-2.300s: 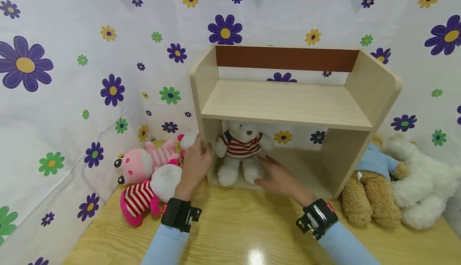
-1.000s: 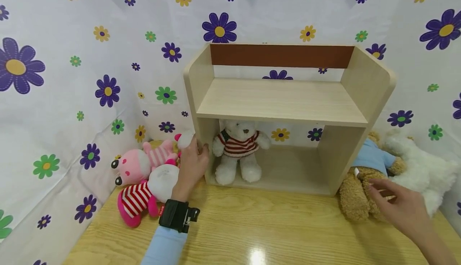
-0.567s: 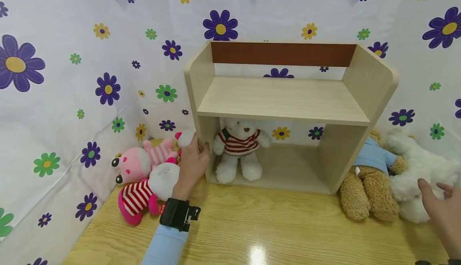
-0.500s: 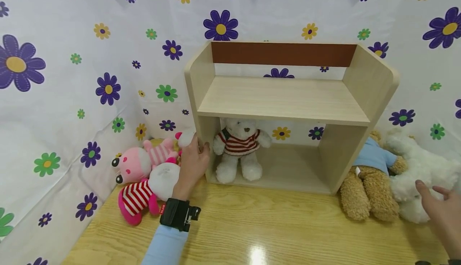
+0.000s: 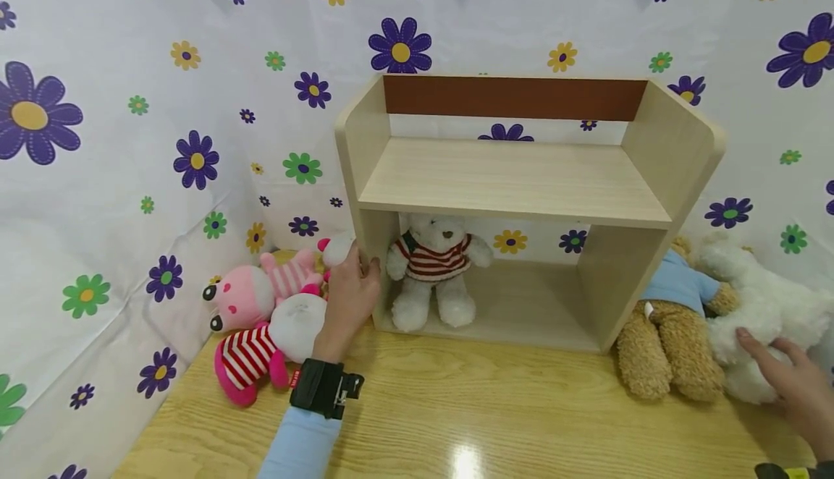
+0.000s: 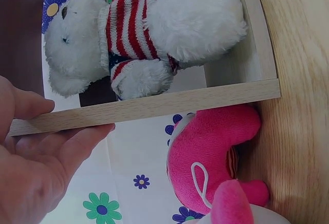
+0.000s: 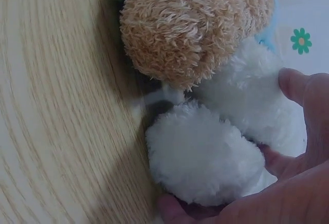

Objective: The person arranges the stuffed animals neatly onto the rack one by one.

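In the head view my left hand (image 5: 352, 298) grips the left side panel of the wooden bookshelf (image 5: 521, 182); in the left wrist view the thumb lies inside the panel and the fingers outside. Within the lower compartment, at its left end, sits a white teddy bear (image 5: 438, 269) in a red-and-white striped sweater. Far to the right, my right hand (image 5: 791, 378) is at a white plush toy (image 5: 769, 305) lying on the table. Its fingers are spread around one leg (image 7: 205, 154) in the right wrist view, with the thumb against the toy's fur.
A brown teddy bear (image 5: 671, 349) in a blue shirt leans by the shelf's right side, against the white toy. Left of the shelf lie a pink striped plush (image 5: 244, 298) and a pink-and-white plush (image 5: 300, 327), by a floral cloth wall (image 5: 117, 240).
The right hand has left the striped-sweater bear, passed rightward over the brown bear and come onto the white plush toy. The left hand stays on the shelf panel.
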A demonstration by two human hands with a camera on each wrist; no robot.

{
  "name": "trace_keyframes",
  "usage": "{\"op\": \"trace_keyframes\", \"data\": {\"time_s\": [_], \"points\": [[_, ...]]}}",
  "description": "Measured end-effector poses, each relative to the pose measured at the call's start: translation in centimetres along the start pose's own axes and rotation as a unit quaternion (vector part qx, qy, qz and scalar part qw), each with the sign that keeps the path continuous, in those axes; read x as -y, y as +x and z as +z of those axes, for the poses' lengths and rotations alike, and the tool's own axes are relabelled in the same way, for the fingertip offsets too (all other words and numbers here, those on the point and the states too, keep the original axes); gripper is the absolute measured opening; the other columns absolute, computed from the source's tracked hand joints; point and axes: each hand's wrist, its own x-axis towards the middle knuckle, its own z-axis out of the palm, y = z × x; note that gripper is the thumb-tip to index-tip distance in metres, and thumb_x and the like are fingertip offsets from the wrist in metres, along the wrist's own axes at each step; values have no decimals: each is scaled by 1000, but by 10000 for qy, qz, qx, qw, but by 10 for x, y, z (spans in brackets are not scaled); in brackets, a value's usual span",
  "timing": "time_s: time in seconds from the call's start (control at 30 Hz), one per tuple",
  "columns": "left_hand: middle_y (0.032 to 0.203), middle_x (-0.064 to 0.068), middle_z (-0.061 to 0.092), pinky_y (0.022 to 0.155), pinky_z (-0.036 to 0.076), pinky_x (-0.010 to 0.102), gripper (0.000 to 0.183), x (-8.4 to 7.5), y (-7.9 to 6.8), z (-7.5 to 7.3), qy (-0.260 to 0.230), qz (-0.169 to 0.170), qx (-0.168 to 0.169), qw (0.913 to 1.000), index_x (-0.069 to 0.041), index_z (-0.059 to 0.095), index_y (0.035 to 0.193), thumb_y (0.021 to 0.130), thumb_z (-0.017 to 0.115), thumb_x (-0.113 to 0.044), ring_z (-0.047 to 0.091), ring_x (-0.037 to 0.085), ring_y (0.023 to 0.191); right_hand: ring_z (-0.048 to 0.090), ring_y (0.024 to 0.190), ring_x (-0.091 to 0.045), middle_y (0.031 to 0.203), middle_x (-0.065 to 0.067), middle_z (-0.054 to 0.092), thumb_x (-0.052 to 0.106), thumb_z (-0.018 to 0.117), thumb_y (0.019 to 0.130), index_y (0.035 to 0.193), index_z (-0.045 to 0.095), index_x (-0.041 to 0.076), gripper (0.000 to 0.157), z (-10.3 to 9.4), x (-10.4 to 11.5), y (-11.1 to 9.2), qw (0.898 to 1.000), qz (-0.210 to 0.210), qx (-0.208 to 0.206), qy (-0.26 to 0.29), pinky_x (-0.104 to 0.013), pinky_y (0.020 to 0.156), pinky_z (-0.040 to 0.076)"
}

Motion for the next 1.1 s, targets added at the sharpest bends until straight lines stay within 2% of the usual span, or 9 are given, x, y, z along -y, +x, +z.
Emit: {"op": "trace_keyframes", "data": {"time_s": [0.1, 0.27, 0.4, 0.5, 0.63, 0.7, 0.87, 0.93, 1.1], "points": [[130, 29, 66, 89, 58, 58, 45, -1, 0, -1, 10, 23, -13, 10000, 0, 49, 144, 102, 55, -15, 72, 43, 106, -7, 149, -61, 162, -32, -29, 82, 38, 88, 158, -22, -1, 123, 0, 12, -13, 9997, 10, 224, -70, -77, 107, 28], [131, 29, 66, 93, 57, 58, 45, -1, 0, -1, 39, 89, -45, 9999, 1, 50, 144, 102, 55, -14, 70, 45, 111, -9, 148, -62, 159, -32, -32, 82, 36, 89, 154, -27, -1, 123, 7, 30, -39, 9990, 19, 210, -400, -78, 110, 23], [129, 30, 67, 91, 57, 58, 43, -1, 1, 0, 66, 97, -82, 9999, 1, 51, 142, 102, 55, -14, 71, 45, 109, -6, 149, -61, 162, -30, -29, 78, 44, 89, 157, -23, 1, 122, 14, 33, -52, 9996, -14, -120, -246, -77, 112, 21], [127, 30, 68, 89, 58, 58, 42, -1, 0, 1, 85, 85, -85, 9999, 1, 52, 141, 101, 56, -14, 72, 45, 106, 0, 151, -60, 165, -30, -22, 65, 47, 96, 160, -15, 0, 110, 17, 33, -56, 9980, -1, -606, -168, -75, 115, 21], [126, 30, 68, 88, 59, 57, 41, 0, 1, 1, 134, 94, -99, 9998, 1, 53, 138, 101, 56, -14, 72, 44, 105, 8, 151, -58, 168, -31, -8, 46, 50, 101, 162, -1, -1, 93, 19, 37, -65, 9904, -135, -1349, -284, -74, 115, 22], [126, 29, 68, 89, 58, 58, 40, 0, 2, 1, 118, 92, -119, 9998, 1, 53, 138, 101, 56, -13, 72, 44, 106, 15, 151, -57, 168, -31, 0, 44, 52, 100, 162, 5, -1, 90, 17, 39, -66, 9864, -310, -1589, -300, -71, 107, 32], [130, 29, 67, 92, 57, 58, 41, 0, 3, 0, 39, 120, -117, 9999, 2, 52, 139, 101, 56, -13, 69, 45, 112, 25, 147, -56, 165, -35, 13, 38, 55, 99, 161, 12, -3, 86, 13, 45, -70, 9803, -649, -1857, -173, -69, 106, 33], [129, 29, 67, 92, 57, 58, 40, 0, 3, 1, 60, 163, -128, 9998, 2, 53, 138, 101, 56, -13, 70, 45, 112, 20, 150, -56, 165, -35, 11, 41, 54, 99, 161, 11, -3, 87, 11, 45, -72, 9804, -628, -1861, -152, -71, 113, 26], [121, 30, 70, 85, 59, 57, 36, 0, 3, 3, 118, 218, -234, 9994, 4, 56, 132, 100, 58, -11, 73, 45, 100, 14, 152, -55, 166, -34, 7, 44, 55, 99, 161, 11, -3, 90, 8, 46, -78, 9808, -682, -1820, -140, -70, 116, 23]]}}
